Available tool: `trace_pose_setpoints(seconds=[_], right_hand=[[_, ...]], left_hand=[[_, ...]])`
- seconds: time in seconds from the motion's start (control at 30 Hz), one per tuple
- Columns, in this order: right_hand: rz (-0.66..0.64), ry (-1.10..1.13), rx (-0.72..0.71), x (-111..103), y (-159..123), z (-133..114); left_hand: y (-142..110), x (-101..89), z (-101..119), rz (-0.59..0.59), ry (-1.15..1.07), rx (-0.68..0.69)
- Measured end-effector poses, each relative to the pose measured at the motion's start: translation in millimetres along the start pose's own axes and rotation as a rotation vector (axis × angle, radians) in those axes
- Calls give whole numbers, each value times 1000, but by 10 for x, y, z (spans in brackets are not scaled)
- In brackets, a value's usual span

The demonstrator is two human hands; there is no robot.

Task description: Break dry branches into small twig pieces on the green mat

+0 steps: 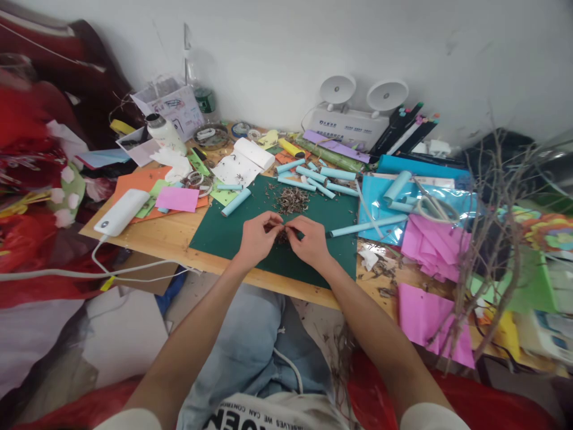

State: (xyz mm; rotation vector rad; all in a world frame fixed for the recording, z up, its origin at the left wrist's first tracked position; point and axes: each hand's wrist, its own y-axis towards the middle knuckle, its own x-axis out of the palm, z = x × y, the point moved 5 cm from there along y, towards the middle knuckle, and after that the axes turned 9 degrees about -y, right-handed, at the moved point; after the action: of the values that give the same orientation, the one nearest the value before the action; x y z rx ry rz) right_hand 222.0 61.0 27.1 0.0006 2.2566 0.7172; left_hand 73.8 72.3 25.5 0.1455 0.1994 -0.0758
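My left hand (261, 236) and my right hand (308, 240) meet over the front of a dark green mat (224, 230). Thumbs and fingertips of both are pinched close together, and whatever lies between them is too small to make out. Just beyond the fingers is a pile of brown dry twig or bark bits (293, 200), with some also under the hands. Several rolled light-blue paper tubes (312, 174) lie behind the pile. One longer blue tube (367, 226) rests to the right, and a short tube (236, 202) lies to the left.
Pink paper (436, 248) and a blue plastic packet (371, 191) are on the right, beside upright bare branches (477, 269). A white power bank (122, 212) with a cable sits at the left edge. At the back stand a white bottle (165, 134) and an emergency light (349, 122).
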Motion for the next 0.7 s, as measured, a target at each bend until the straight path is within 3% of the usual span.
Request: trace_pose_setpoints(seconds=[0.1, 0.27, 0.4, 0.7], right_hand=[[30, 70, 71, -41, 18, 14], [73, 100, 122, -64, 41, 74], [55, 105, 107, -39, 44, 86], [98, 100, -27, -24, 43, 66]], left_hand=[[6, -3, 16, 28, -2, 17], [77, -51, -151, 79, -179, -121], [108, -64, -227, 71, -240, -173], [99, 11, -177, -21, -298, -234]])
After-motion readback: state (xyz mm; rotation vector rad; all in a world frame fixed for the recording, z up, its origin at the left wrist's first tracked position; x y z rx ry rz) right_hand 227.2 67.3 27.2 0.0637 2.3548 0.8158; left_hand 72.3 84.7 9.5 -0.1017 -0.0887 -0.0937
